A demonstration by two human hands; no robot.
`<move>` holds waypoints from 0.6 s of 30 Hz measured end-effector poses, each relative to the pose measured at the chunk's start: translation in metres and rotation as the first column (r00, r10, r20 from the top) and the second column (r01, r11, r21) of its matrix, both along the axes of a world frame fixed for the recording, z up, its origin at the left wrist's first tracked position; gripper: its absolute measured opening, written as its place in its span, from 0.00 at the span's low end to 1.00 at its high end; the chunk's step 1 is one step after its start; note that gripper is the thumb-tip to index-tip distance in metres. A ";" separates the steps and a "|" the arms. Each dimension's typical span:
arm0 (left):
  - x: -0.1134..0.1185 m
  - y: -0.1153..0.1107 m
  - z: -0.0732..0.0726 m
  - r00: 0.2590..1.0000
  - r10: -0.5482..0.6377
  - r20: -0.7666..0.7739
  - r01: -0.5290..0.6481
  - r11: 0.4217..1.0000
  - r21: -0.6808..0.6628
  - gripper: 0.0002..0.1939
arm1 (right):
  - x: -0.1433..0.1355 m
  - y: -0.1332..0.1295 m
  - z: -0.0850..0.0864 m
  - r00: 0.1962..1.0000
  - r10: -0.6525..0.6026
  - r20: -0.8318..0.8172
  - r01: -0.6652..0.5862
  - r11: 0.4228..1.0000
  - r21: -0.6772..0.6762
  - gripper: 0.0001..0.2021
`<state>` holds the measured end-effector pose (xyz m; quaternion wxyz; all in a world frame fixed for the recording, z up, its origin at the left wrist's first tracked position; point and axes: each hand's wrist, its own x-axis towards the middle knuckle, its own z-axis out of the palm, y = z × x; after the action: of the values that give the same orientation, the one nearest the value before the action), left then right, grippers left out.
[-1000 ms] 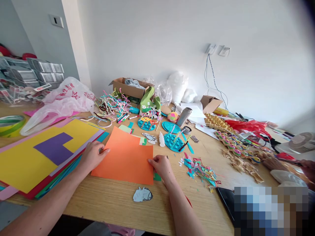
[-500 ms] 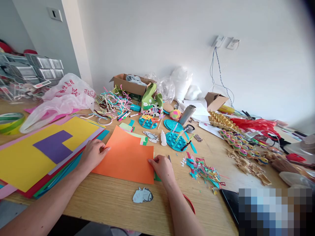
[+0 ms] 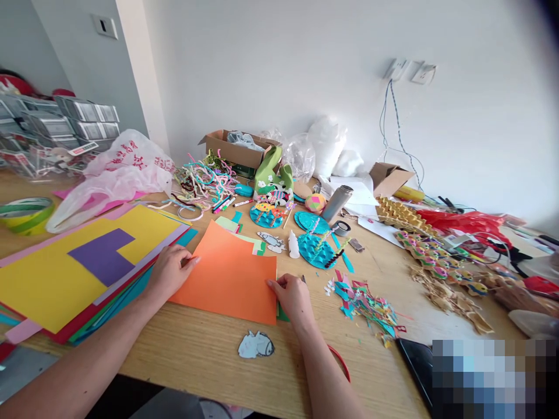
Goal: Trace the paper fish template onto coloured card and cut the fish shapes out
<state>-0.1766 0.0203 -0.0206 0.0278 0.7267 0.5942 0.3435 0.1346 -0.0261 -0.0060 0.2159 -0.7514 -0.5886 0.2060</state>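
Observation:
An orange sheet of paper point(image 3: 227, 279) lies in front of me, with a notch cut out of its upper right corner. My left hand point(image 3: 171, 272) pinches its left edge between thumb and fingers. On the opposite side, my right hand point(image 3: 293, 294) grips the right edge the same way. Some green paper shows under the sheet beside the right hand. Nearer to me lies a paper fish cutout point(image 3: 256, 344); several more fish cutouts point(image 3: 271, 241) sit beyond the sheet, next to a white glue bottle point(image 3: 293, 244).
Stacked coloured paper point(image 3: 48, 279) lies at left, near green-yellow tape point(image 3: 26, 215). Paper scraps point(image 3: 369, 305), a black phone point(image 3: 414, 369) and a red ring-shaped edge point(image 3: 340, 362) are at right. Behind stand a steel flask point(image 3: 338, 202), blue crafts point(image 3: 317, 250) and pipe cleaners point(image 3: 205, 183).
My view has turned slightly left, so everything sits a little further right in the picture. Both hands keep their hold on the orange sheet, which stays nearly in place on the table.

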 end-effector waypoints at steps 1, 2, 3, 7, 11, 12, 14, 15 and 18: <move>0.000 0.000 -0.001 1.000 0.001 -0.008 -0.001 1.000 0.011 0.14 | 0.000 0.000 0.000 1.000 0.000 0.006 0.000 1.000 -0.001 0.11; 0.000 0.000 -0.001 1.000 0.003 -0.016 -0.003 1.000 0.021 0.14 | 0.000 0.000 0.000 1.000 0.000 0.011 0.000 1.000 -0.001 0.11; 0.000 0.001 -0.002 1.000 0.006 -0.022 -0.005 1.000 0.030 0.14 | 0.000 0.000 -0.001 1.000 0.000 0.015 0.000 1.000 0.000 0.11; -0.001 0.001 -0.004 0.999 0.014 -0.043 -0.013 0.999 0.045 0.13 | -0.001 -0.001 -0.002 0.999 0.006 0.035 -0.007 1.000 0.013 0.11; -0.004 0.001 -0.004 0.998 0.031 -0.062 -0.027 0.998 0.055 0.13 | -0.001 -0.004 0.004 0.995 -0.004 0.102 -0.001 0.998 0.057 0.11; -0.005 0.001 -0.005 0.997 0.038 -0.073 -0.033 0.997 0.064 0.14 | -0.001 -0.005 0.007 0.994 -0.011 0.108 0.004 0.998 0.067 0.10; -0.006 0.000 -0.005 0.991 0.063 -0.116 -0.049 0.993 0.112 0.16 | 0.000 -0.008 0.015 0.996 -0.018 0.085 0.011 0.996 0.085 0.09; -0.006 -0.001 -0.005 0.990 0.058 -0.132 -0.041 0.991 0.128 0.16 | 0.000 -0.010 0.019 0.998 -0.006 0.059 0.000 0.995 0.097 0.08; -0.005 -0.005 -0.002 0.988 0.000 -0.156 0.026 0.987 0.161 0.14 | -0.004 -0.025 0.035 0.994 0.106 0.004 -0.106 0.984 0.142 0.05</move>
<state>-0.1811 0.0151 -0.0231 -0.0760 0.7550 0.5598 0.3330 0.1310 -0.0507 0.0289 0.2585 -0.7013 -0.6406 0.1762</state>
